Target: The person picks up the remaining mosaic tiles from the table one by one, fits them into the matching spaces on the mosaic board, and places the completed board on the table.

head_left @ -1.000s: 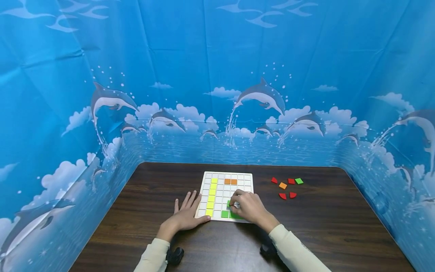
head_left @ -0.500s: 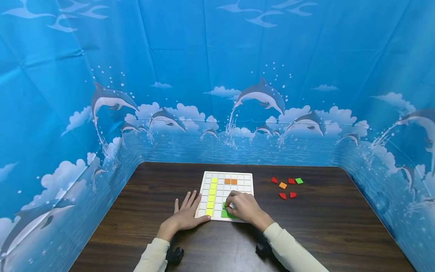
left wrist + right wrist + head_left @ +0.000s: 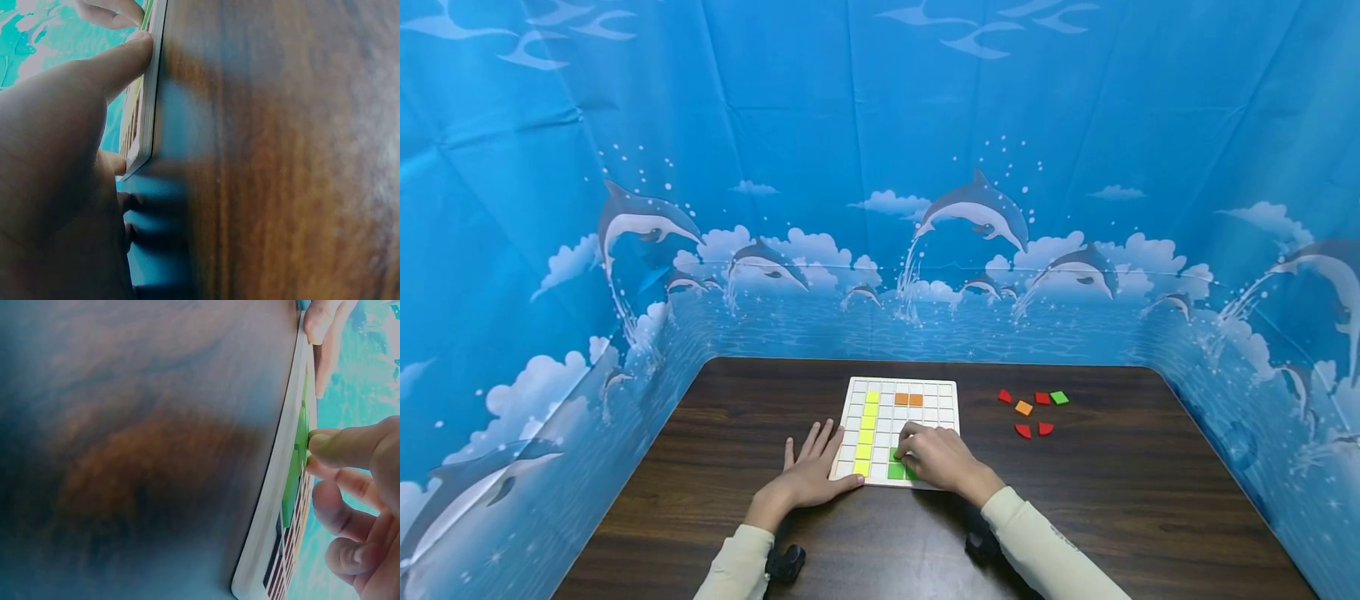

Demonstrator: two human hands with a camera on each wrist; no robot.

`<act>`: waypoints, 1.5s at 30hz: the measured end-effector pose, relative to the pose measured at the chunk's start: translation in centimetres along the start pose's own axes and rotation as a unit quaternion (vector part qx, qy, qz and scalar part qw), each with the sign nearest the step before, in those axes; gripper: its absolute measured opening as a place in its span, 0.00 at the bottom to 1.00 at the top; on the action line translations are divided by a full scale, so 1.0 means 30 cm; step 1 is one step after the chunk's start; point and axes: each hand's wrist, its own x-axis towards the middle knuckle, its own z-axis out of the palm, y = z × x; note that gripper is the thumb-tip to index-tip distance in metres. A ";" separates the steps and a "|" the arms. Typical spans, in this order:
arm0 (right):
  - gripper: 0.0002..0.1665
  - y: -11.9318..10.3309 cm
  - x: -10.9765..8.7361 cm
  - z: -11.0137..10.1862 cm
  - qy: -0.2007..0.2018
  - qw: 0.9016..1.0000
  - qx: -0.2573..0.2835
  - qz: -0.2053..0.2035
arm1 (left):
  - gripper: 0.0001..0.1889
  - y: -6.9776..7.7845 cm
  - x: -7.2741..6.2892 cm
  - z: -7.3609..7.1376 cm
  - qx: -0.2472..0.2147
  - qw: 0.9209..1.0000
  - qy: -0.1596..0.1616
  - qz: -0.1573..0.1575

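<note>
On the white gridded board (image 3: 889,426), pinched a green square tile (image 3: 892,455) with the curled right hand (image 3: 942,457) and, at the left side, rested the spread left hand (image 3: 808,481), gripping nothing.

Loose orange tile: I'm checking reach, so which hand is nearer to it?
Right. The right hand is over the board, left of the orange tile and nearer the person; the left hand is at the board's left edge, farther away.

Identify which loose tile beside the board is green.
The rightmost loose tile, just right of a red piece; the other loose pieces are red, except one orange square.
</note>
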 end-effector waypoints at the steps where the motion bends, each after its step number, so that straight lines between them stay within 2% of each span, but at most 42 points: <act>1: 0.08 0.000 0.000 -0.001 -0.003 1.000 0.001 0.000 | 0.58 0.008 -0.007 -0.007 -0.004 1.000 -0.002 0.001; 15: 0.08 0.005 -0.007 -0.003 0.006 1.000 0.001 -0.006 | 0.59 -0.006 -0.003 0.006 -0.007 1.000 0.001 -0.001; 23: 0.07 0.013 -0.011 -0.004 0.002 1.000 -0.006 -0.005 | 0.59 -0.022 0.020 0.019 0.012 1.000 -0.001 -0.014; 31: 0.07 0.015 -0.022 -0.012 0.006 1.000 -0.005 -0.003 | 0.60 -0.008 0.006 0.010 -0.001 1.000 -0.003 -0.006; 36: 0.06 0.013 -0.030 -0.032 0.023 1.000 -0.002 -0.002 | 0.60 -0.008 0.005 0.008 0.008 1.000 -0.004 -0.014; 41: 0.05 0.017 -0.038 -0.055 0.030 1.000 0.004 0.007 | 0.59 -0.037 0.028 0.029 0.021 1.000 0.002 -0.017; 45: 0.05 0.029 -0.050 -0.075 0.028 0.999 0.007 0.029 | 0.60 -0.036 0.025 0.030 0.016 1.000 0.005 -0.012</act>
